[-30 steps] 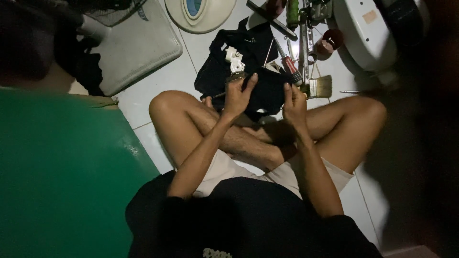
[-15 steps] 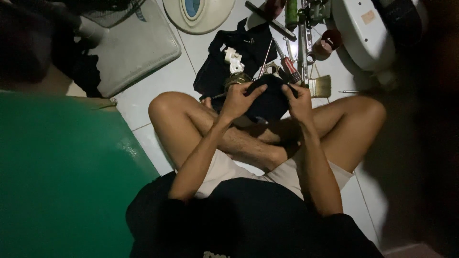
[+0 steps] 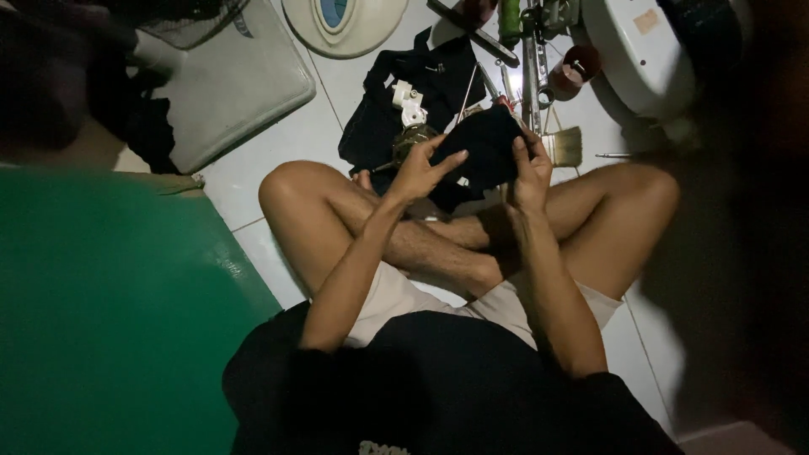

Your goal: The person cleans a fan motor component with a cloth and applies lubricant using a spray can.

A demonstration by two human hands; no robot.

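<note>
Dark cloth [image 3: 484, 143], 1 piece, is gripped by 2 hands: left hand [image 3: 421, 168] and right hand [image 3: 529, 173].

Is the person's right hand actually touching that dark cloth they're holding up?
Touching. The head view shows the right hand with its fingers curled over the edge of the dark cloth, gripping it, with the left hand at its other side.

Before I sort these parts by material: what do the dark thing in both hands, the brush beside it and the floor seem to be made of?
The dark thing looks like soft black cloth: matte, folded, limp between the left hand and right hand. The brush shows pale bristles, likely natural fibre; its handle is unclear. The floor looks like glazed white tile, with grout lines.
</note>
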